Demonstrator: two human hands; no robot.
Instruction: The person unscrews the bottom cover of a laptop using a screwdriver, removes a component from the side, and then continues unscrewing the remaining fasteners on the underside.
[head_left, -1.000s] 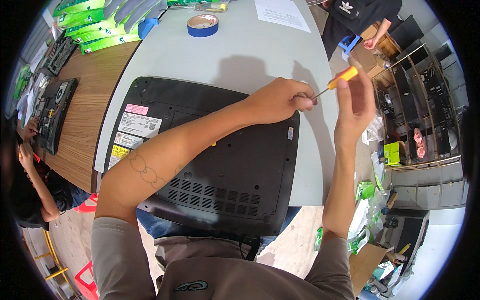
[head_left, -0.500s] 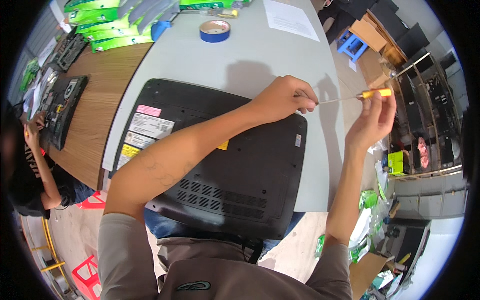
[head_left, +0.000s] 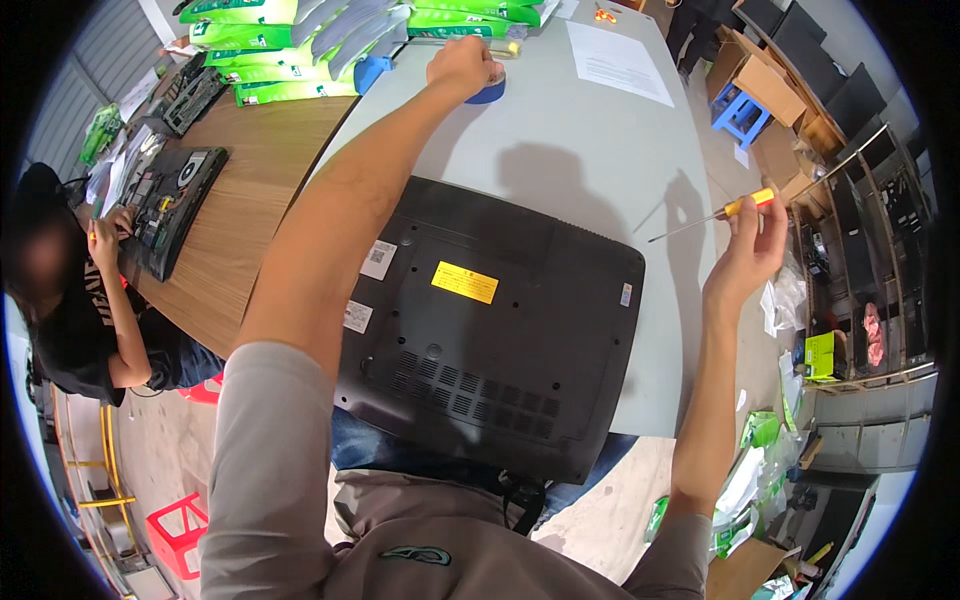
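Note:
A black laptop lies upside down on the grey table in front of me, its vents and labels facing up. My right hand, past the laptop's right side, pinches the yellow handle of a screwdriver. The thin shaft points left over the table edge. My left hand reaches to the far side of the table, fingers curled closed at a blue roll of tape, partly covering it. Whatever is between those fingers is hidden. My left forearm passes over the laptop's left part.
Green packets are stacked at the far left. A paper sheet lies at the far right of the table. On the left, a co-worker handles an opened laptop on a wooden table. A shelf rack stands at right.
My left hand has left the screwdriver's tip and moved far and left to the tape roll. The right hand still holds the screwdriver, its tip now free. The view has shifted.

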